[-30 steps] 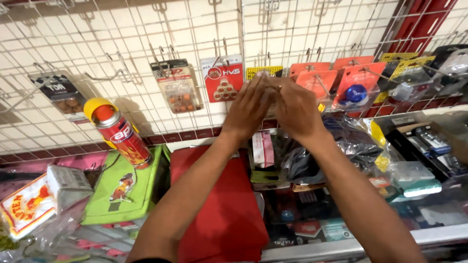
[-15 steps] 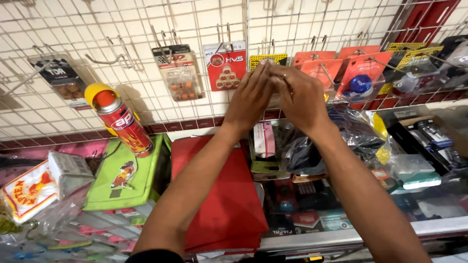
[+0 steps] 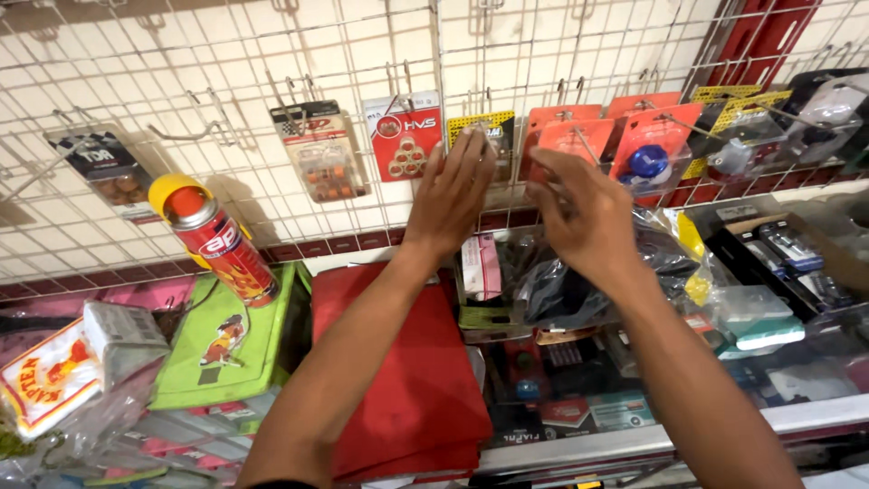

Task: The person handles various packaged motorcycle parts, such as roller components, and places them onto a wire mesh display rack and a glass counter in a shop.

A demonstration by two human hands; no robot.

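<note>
Blister packs are hanging from hooks on the white wire grid (image 3: 226, 63), faces out for browsing. The left hand (image 3: 453, 195) is reaching flat, fingers spread and released, fingertips touching the yellow-topped pack (image 3: 482, 127). Right of that pack, the right hand (image 3: 579, 217) is curling, gripping nothing visible.

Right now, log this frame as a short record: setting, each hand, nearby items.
Setting: white wire grid rack of hanging blister packs above a cluttered counter
Left hand: fingers flat on a yellow-topped pack
Right hand: at an orange pack, grip unclear
Nearby: red spray can, red folded cloth, green box
</note>
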